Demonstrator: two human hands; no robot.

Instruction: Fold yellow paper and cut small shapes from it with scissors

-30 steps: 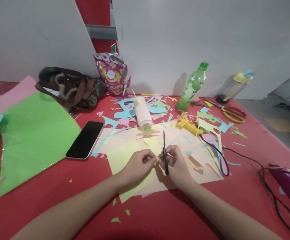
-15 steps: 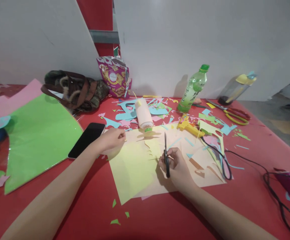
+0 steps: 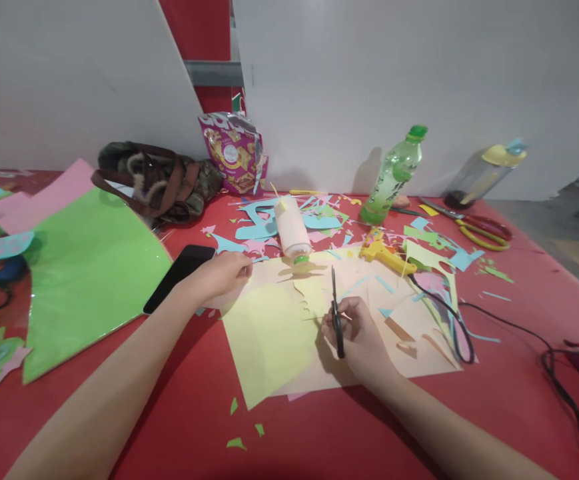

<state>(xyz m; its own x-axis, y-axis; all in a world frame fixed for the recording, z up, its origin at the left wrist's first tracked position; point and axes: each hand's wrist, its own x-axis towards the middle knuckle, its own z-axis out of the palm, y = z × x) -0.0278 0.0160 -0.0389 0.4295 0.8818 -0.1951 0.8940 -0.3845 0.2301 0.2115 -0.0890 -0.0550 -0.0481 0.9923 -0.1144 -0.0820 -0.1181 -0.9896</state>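
Note:
My right hand point(image 3: 356, 333) is closed around a pair of scissors point(image 3: 338, 320), dark handles in the fingers and blades pointing away from me. Beneath them lie a pale yellow sheet point(image 3: 264, 347) and cream paper, with a few thin curled strips point(image 3: 303, 300) beside the scissors. My left hand point(image 3: 229, 270) rests at the paper's upper left edge, close to a black phone point(image 3: 179, 273). Its fingers are curled together, and anything in them is hidden. Beyond the paper, a cream-wrapped bottle point(image 3: 292, 227) with a green cap lies on its side.
A yellow glue gun point(image 3: 386, 255) trails a black cord at right. Behind it stand a green drink bottle point(image 3: 394, 173), larger scissors point(image 3: 484, 232) and a clear bottle point(image 3: 486, 177). Green sheets point(image 3: 89, 280), a bag point(image 3: 164, 180) and a snack packet point(image 3: 234, 153) lie left; paper scraps are scattered around.
The whole view has shifted slightly, so things appear a little further right. Both hands keep nearly the same pose, the right one still holding the scissors.

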